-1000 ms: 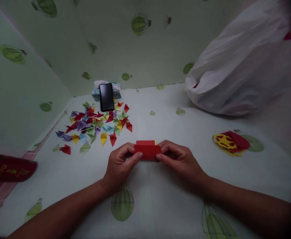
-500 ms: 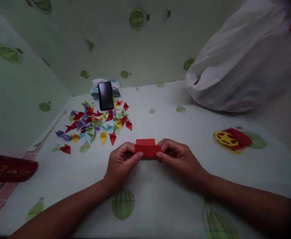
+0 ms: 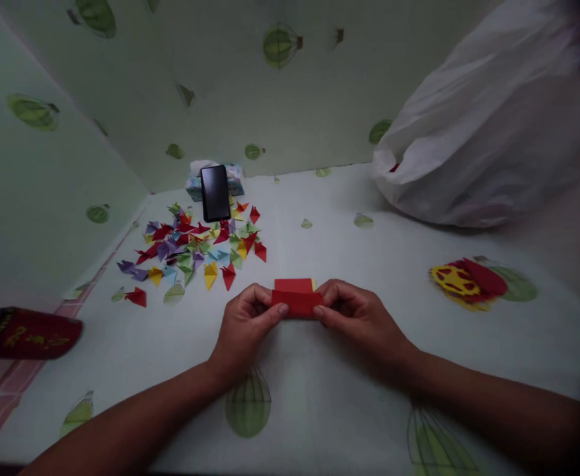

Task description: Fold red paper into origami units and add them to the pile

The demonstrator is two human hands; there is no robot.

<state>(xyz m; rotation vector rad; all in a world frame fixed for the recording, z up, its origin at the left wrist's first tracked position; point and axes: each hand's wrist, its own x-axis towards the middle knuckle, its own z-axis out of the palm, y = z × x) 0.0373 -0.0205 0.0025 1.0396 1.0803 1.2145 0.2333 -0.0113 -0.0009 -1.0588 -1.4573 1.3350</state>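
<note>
A small red paper [image 3: 296, 297] with a fold across it sits between my two hands, just above the white balloon-print table cover [image 3: 320, 396]. My left hand [image 3: 247, 327] pinches its left end with thumb and fingers closed. On the other end my right hand [image 3: 360, 320] pinches the same way. A thin yellow edge shows at the paper's upper right corner.
A heap of small folded paper pieces [image 3: 195, 248] in many colours lies at the left back. A black phone [image 3: 215, 192] leans on a tissue pack behind it. A white plastic bag [image 3: 488, 125] fills the right back. Red-and-yellow paper cutouts [image 3: 468, 281] lie right; a red case [image 3: 25, 334] sits far left.
Both hands keep pinching the red paper in the same spot; the fold looks pressed slightly flatter. The view has shifted a little.
</note>
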